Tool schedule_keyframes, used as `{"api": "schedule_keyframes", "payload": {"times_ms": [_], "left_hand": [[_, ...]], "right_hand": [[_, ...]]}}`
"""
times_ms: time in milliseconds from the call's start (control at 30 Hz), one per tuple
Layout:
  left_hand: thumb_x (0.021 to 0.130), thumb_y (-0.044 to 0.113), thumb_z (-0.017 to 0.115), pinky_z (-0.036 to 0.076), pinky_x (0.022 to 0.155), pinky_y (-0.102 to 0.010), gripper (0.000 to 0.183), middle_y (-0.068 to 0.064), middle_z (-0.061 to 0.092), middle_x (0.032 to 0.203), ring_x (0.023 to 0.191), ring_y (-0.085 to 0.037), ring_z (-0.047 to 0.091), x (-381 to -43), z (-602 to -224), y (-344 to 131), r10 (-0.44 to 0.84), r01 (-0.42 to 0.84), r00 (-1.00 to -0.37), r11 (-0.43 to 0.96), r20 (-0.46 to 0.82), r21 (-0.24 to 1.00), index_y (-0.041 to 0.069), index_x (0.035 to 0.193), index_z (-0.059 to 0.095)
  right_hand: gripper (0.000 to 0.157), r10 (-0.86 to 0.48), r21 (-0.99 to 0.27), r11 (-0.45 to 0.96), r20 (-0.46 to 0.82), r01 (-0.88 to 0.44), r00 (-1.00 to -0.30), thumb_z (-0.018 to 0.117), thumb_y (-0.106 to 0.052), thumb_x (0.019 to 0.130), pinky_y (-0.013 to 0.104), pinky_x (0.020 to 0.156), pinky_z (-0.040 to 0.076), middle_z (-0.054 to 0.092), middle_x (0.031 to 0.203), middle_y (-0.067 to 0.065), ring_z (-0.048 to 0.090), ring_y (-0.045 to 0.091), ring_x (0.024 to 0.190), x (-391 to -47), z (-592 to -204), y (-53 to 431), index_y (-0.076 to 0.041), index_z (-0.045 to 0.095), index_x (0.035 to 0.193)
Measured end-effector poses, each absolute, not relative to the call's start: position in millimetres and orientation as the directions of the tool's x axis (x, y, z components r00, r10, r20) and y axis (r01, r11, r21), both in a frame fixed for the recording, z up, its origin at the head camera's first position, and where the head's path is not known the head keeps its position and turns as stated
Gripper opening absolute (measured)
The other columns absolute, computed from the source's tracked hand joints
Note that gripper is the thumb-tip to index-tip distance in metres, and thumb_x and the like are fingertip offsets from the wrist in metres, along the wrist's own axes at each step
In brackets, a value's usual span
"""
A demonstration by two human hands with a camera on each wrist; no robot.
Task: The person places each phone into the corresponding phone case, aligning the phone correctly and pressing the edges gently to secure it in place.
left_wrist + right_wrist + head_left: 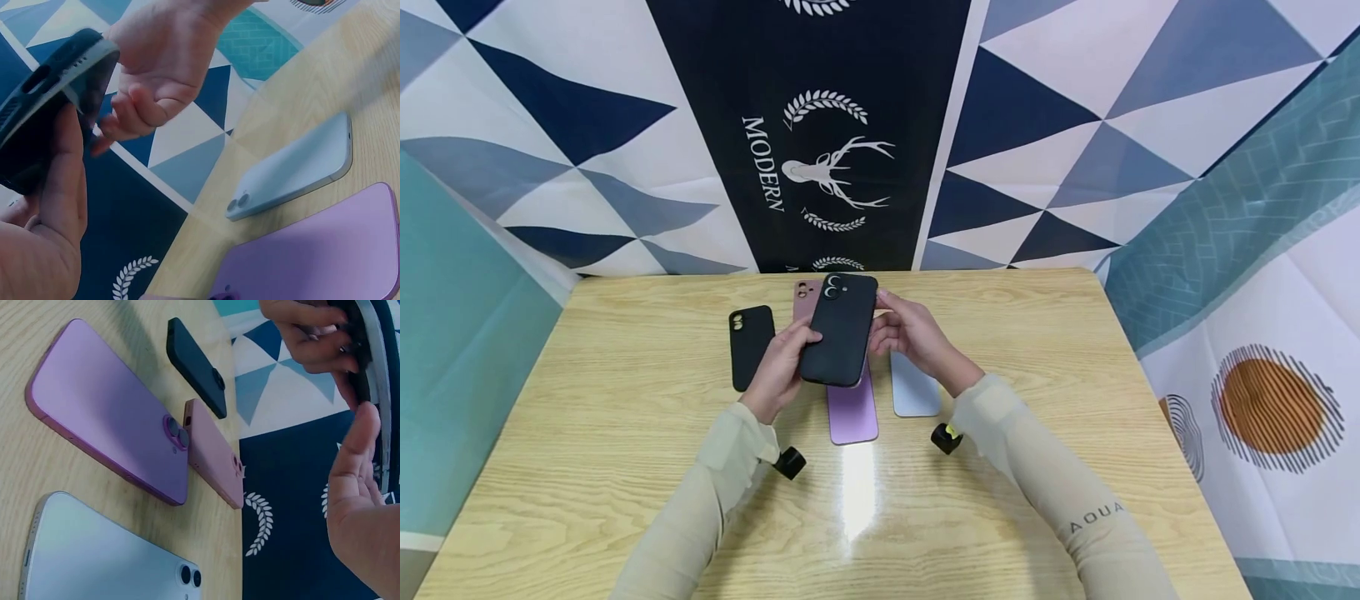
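Note:
In the head view my left hand [780, 367] grips the lower left side of a phone in a black case [841, 333], thumb on the case's back. Along one edge a pale strip of the phone's frame [376, 369] shows beside the black case in the right wrist view. My right hand [923, 337] is at the upper right edge, one digit against it, the other fingers loosely curled beside it. Under the raised phone lie a purple phone [853, 415] and, further back, a pink phone case [803, 305], both partly hidden.
A second black case [750, 343] lies left of my left hand. To the right, a light blue phone [916, 393] lies partly under my right hand. Black wrist cameras [790, 463] hang from the sleeves. Behind the wooden table [625, 417] rises a patterned cloth [842, 50].

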State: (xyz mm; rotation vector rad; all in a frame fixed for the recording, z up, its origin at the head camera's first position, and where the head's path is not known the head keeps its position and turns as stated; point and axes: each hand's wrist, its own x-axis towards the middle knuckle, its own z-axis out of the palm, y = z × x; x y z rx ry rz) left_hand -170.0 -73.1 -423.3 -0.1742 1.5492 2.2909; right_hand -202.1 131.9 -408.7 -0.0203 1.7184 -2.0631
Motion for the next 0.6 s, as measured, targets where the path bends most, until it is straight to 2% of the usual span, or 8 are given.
{"api": "schedule_keyframes", "payload": {"times_ms": [167, 367, 600], "left_hand": [[0.091, 0.009, 0.039, 0.054, 0.07, -0.017, 0.057, -0.014, 0.034, 0.148, 0.087, -0.003, 0.064, -169.2, -421.6, -76.8, 0.28, -0.392, -0.908, -0.304, -0.312, 0.868, 0.009, 0.147, 0.03], [0.089, 0.01, 0.04, 0.054, 0.068, -0.017, 0.058, -0.01, 0.029, 0.151, 0.086, -0.004, 0.064, -169.9, -420.6, -80.7, 0.336, -0.407, -0.89, -0.276, -0.309, 0.871, 0.008, 0.146, 0.03], [0.089, 0.012, 0.04, 0.055, 0.066, -0.02, 0.058, -0.017, 0.041, 0.142, 0.078, -0.007, 0.066, -169.3, -421.3, -83.1, 0.401, -0.455, -0.849, -0.226, -0.343, 0.861, 0.013, 0.146, 0.031]], "right_hand": [[0.034, -0.31, -0.93, -0.16, -0.271, 0.331, -0.911, 0.046, -0.037, 0.097, 0.019, 0.048, 0.051, 0.06, 0.064, 0.001, 0.058, 0.011, 0.051, -203.3, -406.7, 133.8, -0.005, 0.056, 0.091], [0.04, -0.3, -0.922, -0.147, -0.304, 0.359, -0.904, 0.047, -0.038, 0.097, 0.019, 0.045, 0.049, 0.059, 0.058, 0.001, 0.056, 0.011, 0.046, -202.5, -408.0, 134.2, -0.006, 0.058, 0.074], [0.039, -0.311, -0.92, -0.11, -0.327, 0.376, -0.892, 0.048, -0.034, 0.096, 0.019, 0.044, 0.05, 0.061, 0.053, 0.002, 0.057, 0.01, 0.042, -202.0, -410.2, 134.7, -0.008, 0.063, 0.073]]}}
